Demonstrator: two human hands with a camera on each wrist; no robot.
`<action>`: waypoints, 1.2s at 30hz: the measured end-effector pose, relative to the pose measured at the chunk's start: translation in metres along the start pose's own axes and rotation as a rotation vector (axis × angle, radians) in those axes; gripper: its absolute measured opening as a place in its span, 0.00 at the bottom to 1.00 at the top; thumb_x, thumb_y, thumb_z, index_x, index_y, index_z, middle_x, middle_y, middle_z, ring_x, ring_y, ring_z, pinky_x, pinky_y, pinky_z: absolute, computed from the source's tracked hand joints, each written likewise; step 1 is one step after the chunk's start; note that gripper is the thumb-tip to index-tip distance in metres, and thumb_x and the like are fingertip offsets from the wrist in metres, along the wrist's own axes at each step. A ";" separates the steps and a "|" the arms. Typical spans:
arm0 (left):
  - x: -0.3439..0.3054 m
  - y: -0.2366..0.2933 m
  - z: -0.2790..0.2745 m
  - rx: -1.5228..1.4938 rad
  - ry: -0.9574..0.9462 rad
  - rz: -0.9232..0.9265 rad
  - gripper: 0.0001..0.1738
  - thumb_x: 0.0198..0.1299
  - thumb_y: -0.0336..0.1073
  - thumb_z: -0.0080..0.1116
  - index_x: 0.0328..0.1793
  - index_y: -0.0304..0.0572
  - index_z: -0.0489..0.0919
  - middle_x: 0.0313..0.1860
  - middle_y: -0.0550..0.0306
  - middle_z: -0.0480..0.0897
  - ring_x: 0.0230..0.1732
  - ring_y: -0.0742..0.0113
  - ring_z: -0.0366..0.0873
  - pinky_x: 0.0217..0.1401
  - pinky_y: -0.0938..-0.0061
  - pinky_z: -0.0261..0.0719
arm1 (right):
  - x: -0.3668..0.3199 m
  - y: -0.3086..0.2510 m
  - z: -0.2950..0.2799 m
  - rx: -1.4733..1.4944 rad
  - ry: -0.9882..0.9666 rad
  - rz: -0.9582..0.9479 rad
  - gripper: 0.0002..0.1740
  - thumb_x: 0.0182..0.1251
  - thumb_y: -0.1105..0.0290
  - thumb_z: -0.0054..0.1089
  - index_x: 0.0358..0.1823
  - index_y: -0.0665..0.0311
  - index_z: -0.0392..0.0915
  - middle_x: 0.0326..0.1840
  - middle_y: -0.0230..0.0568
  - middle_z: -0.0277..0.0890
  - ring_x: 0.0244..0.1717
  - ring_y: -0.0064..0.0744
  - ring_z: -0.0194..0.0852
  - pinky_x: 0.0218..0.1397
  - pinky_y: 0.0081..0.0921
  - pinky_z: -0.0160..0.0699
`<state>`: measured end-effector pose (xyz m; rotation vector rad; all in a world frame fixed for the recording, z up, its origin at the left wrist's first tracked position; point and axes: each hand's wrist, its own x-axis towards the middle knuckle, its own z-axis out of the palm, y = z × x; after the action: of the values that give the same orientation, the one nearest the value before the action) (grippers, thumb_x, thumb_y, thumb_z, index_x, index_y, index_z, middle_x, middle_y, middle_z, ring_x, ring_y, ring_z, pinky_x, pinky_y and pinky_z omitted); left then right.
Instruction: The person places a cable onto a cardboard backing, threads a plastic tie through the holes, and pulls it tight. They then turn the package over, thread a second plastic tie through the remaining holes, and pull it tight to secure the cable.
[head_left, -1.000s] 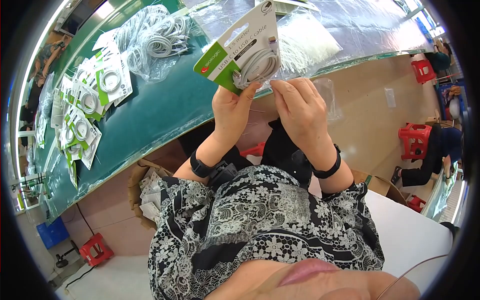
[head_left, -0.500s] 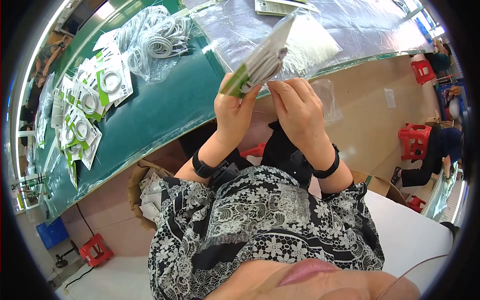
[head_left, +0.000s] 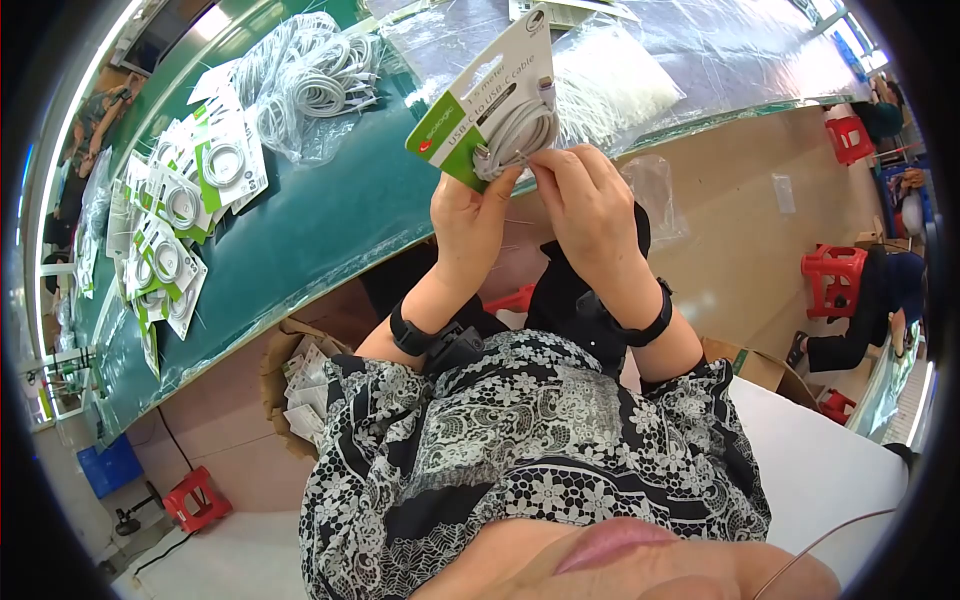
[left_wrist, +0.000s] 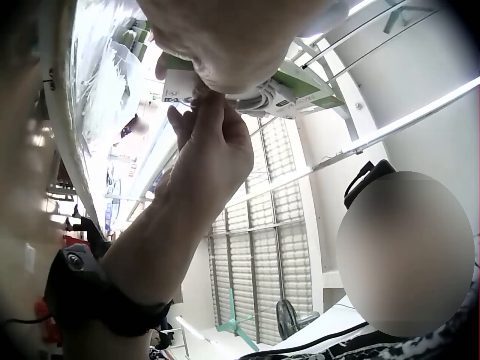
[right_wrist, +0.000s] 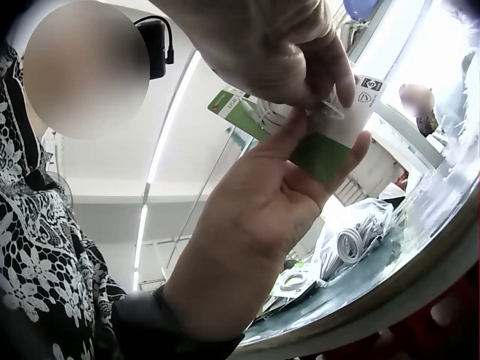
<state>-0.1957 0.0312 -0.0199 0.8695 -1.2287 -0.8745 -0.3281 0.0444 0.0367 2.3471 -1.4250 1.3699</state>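
A green and white printed card (head_left: pixel 513 52), labelled as a USB-C to USB-C cable, is held tilted above the table's near edge. My left hand (head_left: pixel 464 222) grips its lower corner, thumb in front and fingers behind. A coiled white cable (head_left: pixel 530 130) lies against the card's face. Beside the coil's lower edge, my right hand (head_left: pixel 592 208) pinches a thin white tie between thumb and index finger. In the right wrist view, a small white loop (right_wrist: pixel 330 112) shows on the card's back. The left hand's back covers part of the card in the left wrist view.
On the green table (head_left: pixel 310 225), carded cables (head_left: pixel 165 215) pile up at left, next to a bag of coiled cables (head_left: pixel 315 80). A bag of thin white ties (head_left: pixel 615 85) lies behind the card. A carton (head_left: pixel 290 390) stands below; red stools (head_left: pixel 835 280) and people are at right.
The card turned nearly edge-on half a second ago and now faces the head camera again. My right hand has shifted slightly left, closer to the coil. The left hand keeps its grip.
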 end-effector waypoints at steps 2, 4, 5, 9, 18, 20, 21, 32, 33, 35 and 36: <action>-0.001 0.000 0.002 0.060 -0.016 -0.015 0.11 0.61 0.26 0.60 0.50 0.33 0.77 0.44 0.52 0.81 0.41 0.66 0.79 0.43 0.75 0.77 | 0.000 0.003 0.003 -0.006 -0.022 0.009 0.12 0.54 0.81 0.64 0.41 0.66 0.78 0.32 0.44 0.74 0.31 0.42 0.75 0.35 0.30 0.75; -0.002 0.002 0.003 0.088 -0.029 -0.028 0.11 0.62 0.26 0.59 0.51 0.33 0.76 0.44 0.52 0.81 0.42 0.67 0.80 0.44 0.75 0.77 | -0.001 0.008 0.000 0.074 -0.035 0.037 0.12 0.55 0.81 0.63 0.42 0.66 0.78 0.33 0.42 0.76 0.32 0.39 0.76 0.35 0.29 0.76; 0.001 0.004 0.001 -0.068 -0.049 -0.109 0.13 0.64 0.26 0.57 0.53 0.34 0.75 0.46 0.52 0.81 0.44 0.65 0.80 0.46 0.74 0.79 | -0.001 0.012 -0.001 0.159 -0.047 0.059 0.11 0.56 0.81 0.62 0.42 0.66 0.78 0.34 0.40 0.77 0.33 0.36 0.77 0.36 0.28 0.76; 0.008 0.028 -0.010 -0.481 -0.123 -0.356 0.16 0.66 0.25 0.52 0.60 0.36 0.70 0.51 0.51 0.79 0.50 0.61 0.80 0.50 0.68 0.83 | 0.004 0.044 -0.010 0.521 -0.062 0.327 0.10 0.60 0.81 0.60 0.44 0.67 0.78 0.39 0.35 0.80 0.36 0.26 0.79 0.39 0.24 0.77; -0.003 0.035 -0.016 -0.716 -0.310 -0.588 0.19 0.68 0.25 0.48 0.64 0.36 0.64 0.58 0.47 0.74 0.54 0.52 0.79 0.51 0.52 0.86 | -0.025 0.067 0.016 1.028 -0.360 0.329 0.20 0.58 0.76 0.65 0.53 0.67 0.77 0.46 0.33 0.80 0.47 0.21 0.76 0.49 0.20 0.75; -0.004 0.036 -0.015 -0.707 -0.324 -0.592 0.19 0.68 0.25 0.48 0.64 0.36 0.64 0.58 0.46 0.74 0.54 0.52 0.79 0.51 0.52 0.86 | -0.028 0.067 0.016 1.016 -0.355 0.324 0.21 0.57 0.75 0.66 0.54 0.67 0.76 0.46 0.34 0.80 0.47 0.21 0.76 0.50 0.20 0.75; -0.005 0.037 -0.015 -0.697 -0.339 -0.604 0.20 0.69 0.26 0.47 0.65 0.38 0.63 0.59 0.47 0.74 0.56 0.51 0.78 0.51 0.51 0.86 | -0.029 0.066 0.017 1.003 -0.351 0.317 0.22 0.57 0.75 0.66 0.55 0.68 0.76 0.46 0.34 0.80 0.47 0.20 0.76 0.50 0.21 0.75; 0.002 0.052 -0.012 -0.685 -0.280 -0.597 0.20 0.69 0.28 0.48 0.65 0.38 0.62 0.58 0.48 0.75 0.55 0.52 0.79 0.50 0.54 0.87 | -0.057 0.046 0.056 0.874 -0.036 0.502 0.19 0.58 0.76 0.63 0.52 0.68 0.76 0.42 0.37 0.82 0.44 0.22 0.77 0.48 0.24 0.76; 0.003 0.048 -0.014 -0.681 -0.305 -0.598 0.20 0.69 0.28 0.48 0.65 0.38 0.62 0.58 0.48 0.75 0.55 0.52 0.79 0.50 0.54 0.87 | -0.064 0.050 0.064 0.886 -0.044 0.557 0.18 0.58 0.77 0.62 0.51 0.68 0.76 0.41 0.37 0.82 0.43 0.22 0.77 0.48 0.24 0.76; 0.002 0.041 -0.017 -0.673 -0.347 -0.606 0.20 0.69 0.29 0.48 0.65 0.39 0.63 0.58 0.49 0.75 0.56 0.51 0.79 0.50 0.54 0.87 | -0.072 0.056 0.070 0.901 -0.056 0.618 0.17 0.58 0.78 0.62 0.50 0.69 0.76 0.40 0.37 0.82 0.43 0.23 0.77 0.47 0.24 0.76; 0.004 0.039 -0.017 -0.670 -0.351 -0.606 0.20 0.69 0.29 0.48 0.65 0.39 0.63 0.58 0.49 0.75 0.56 0.51 0.79 0.50 0.54 0.87 | -0.070 0.058 0.068 0.893 -0.103 0.623 0.16 0.58 0.78 0.61 0.49 0.69 0.76 0.40 0.37 0.82 0.42 0.23 0.77 0.47 0.24 0.76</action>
<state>-0.1754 0.0454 0.0150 0.5407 -0.8538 -1.8599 -0.3390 0.0268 -0.0751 2.5183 -1.9814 2.5111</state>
